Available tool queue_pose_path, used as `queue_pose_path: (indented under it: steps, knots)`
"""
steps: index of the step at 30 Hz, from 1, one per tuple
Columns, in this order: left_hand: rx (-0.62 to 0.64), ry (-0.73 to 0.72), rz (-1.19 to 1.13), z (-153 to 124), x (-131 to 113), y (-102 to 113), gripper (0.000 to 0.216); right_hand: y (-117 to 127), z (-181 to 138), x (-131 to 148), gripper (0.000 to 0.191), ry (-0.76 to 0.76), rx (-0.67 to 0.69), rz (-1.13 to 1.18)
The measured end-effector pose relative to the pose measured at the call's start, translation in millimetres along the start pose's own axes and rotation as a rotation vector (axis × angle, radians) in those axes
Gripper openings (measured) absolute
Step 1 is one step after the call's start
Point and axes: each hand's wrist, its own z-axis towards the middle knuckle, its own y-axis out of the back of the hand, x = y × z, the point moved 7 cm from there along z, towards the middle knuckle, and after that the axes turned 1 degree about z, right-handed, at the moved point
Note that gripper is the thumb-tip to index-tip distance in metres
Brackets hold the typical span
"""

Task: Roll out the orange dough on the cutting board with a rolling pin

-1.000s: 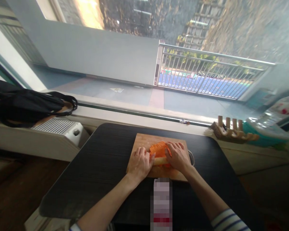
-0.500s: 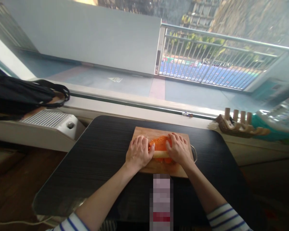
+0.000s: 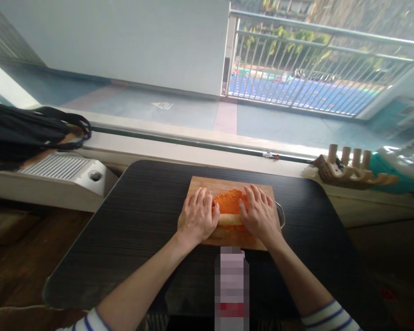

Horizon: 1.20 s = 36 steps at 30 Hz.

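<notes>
A pale wooden rolling pin (image 3: pixel 230 219) lies crosswise over a flattened sheet of orange dough or clay (image 3: pixel 230 201) on a wooden board (image 3: pixel 199 183). My left hand (image 3: pixel 198 215) rests palm down on the pin's left end, fingers stretched forward and thumb pointing inward. On the right end lies my right hand (image 3: pixel 260 211), also flat, its fingers reaching past the pin. Both palms cover the pin's ends. Most of the orange sheet shows beyond the pin, with a thin strip on the near side. A metal handle (image 3: pixel 281 215) sticks out at the board's right edge.
The board is on a dark table (image 3: pixel 141 207) with rounded corners. Beyond it runs a window sill (image 3: pixel 179 154). A wooden rack with pegs (image 3: pixel 352 172) and a teal container (image 3: pixel 382 165) stand at right. A black bag (image 3: pixel 27 133) lies on a white slotted unit (image 3: pixel 65 170) at left.
The view has tilted down slightly, so the background sits higher. Both hands still rest on the rolling pin, with only a slight shift relative to the board.
</notes>
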Motion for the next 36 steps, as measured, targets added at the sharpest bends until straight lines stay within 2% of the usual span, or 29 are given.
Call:
queue_pose_path:
  steps: [9, 12, 18, 21, 26, 33, 36]
  knots:
    - [0.037, 0.023, -0.015, 54.5, 13.4, -3.2, 0.035, -15.2, 45.7, -14.5, 0.043, -0.113, -0.005, 0.046]
    - [0.052, 0.015, -0.010, 52.5, 12.3, -3.3, 0.036, -13.4, 41.5, -13.6, 0.042, -0.116, -0.004, 0.058]
    - [0.100, 0.013, 0.004, 23.3, 5.6, -4.3, 0.043, -0.8, 7.0, -4.3, 0.041, -0.078, 0.004, 0.044]
    - [0.129, 0.006, 0.008, 19.7, 4.4, -5.8, 0.047, 3.2, 0.5, -2.4, 0.041, -0.074, -0.009, 0.040]
    - [0.166, 0.016, -0.014, 35.6, 8.0, -7.6, 0.048, 1.4, 12.1, -6.4, 0.040, -0.090, -0.033, 0.073]
    - [0.065, 0.018, -0.073, 63.1, 14.1, -10.2, 0.040, 2.1, 32.8, -7.7, 0.038, -0.069, -0.084, 0.088]
    - [0.080, 0.040, -0.075, 68.5, 16.2, -13.2, 0.038, 2.4, 35.6, -6.9, 0.036, -0.055, -0.104, 0.096]
